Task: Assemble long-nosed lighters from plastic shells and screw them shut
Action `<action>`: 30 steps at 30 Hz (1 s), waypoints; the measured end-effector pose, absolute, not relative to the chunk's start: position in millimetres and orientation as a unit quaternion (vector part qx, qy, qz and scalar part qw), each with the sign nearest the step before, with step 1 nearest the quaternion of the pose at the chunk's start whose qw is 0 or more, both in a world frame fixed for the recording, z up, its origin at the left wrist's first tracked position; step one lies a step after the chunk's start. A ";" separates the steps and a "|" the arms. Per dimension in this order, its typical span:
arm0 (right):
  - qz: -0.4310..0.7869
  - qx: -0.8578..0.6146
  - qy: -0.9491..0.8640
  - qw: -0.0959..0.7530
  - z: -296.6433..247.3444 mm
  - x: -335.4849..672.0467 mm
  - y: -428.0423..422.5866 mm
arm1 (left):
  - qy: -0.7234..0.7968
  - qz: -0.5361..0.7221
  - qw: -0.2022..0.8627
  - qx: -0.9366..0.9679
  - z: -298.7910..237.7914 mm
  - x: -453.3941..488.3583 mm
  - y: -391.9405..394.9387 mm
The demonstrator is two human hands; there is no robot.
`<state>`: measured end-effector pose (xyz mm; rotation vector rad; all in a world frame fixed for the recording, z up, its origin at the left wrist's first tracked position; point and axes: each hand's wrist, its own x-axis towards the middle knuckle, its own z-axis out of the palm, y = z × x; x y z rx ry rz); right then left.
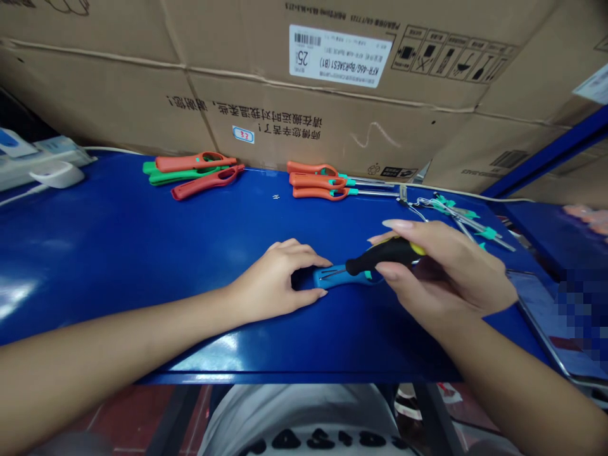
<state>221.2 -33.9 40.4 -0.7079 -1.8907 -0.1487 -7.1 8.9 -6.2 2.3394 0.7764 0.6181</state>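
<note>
My left hand [270, 278] pinches the near-left end of a blue lighter handle [346, 291] between thumb and fingers, pressing it against the blue table. In my right hand [451, 272] is a black and yellow screwdriver [380, 254], its grip between thumb and fingers. The shaft slants down to the left, and its tip meets the blue handle near the left hand's fingers. A small turquoise piece shows at the handle's right part. That far end is partly hidden by the right hand.
Orange and green handle shells [190, 163] lie at back left. Several orange lighters [318, 182] with metal tubes lie at back centre, tiny screws [276, 197] left of them. Loose metal rods with turquoise parts [468, 218] lie right. A cardboard box [237, 76] stands behind the table [118, 253].
</note>
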 end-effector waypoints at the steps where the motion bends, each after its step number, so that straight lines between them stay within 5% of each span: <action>1: -0.062 -0.301 -0.792 0.528 39.4 221.5 -33.9 | 0.292 0.231 0.297 0.879 -6.2 -7.3 8.9; 6: 0.098 -0.312 -0.798 0.507 29.9 217.5 -30.9 | 0.292 0.233 0.296 0.879 -5.5 -6.7 7.9; 13: -0.063 -0.253 -0.811 0.524 37.0 215.8 -26.6 | 0.297 0.231 0.295 0.879 -4.9 -6.2 8.1; 19: 0.112 -0.325 -0.798 0.495 33.2 211.0 -28.0 | 0.291 0.235 0.293 0.880 -5.4 -7.3 8.5; 24: 0.015 -0.325 -0.765 0.556 28.1 211.9 -23.3 | 0.292 0.236 0.291 0.880 -6.1 -7.1 8.6; 30: 0.146 -0.316 -0.798 0.493 29.0 210.6 -26.1 | 0.288 0.238 0.292 0.880 -6.6 -7.4 8.3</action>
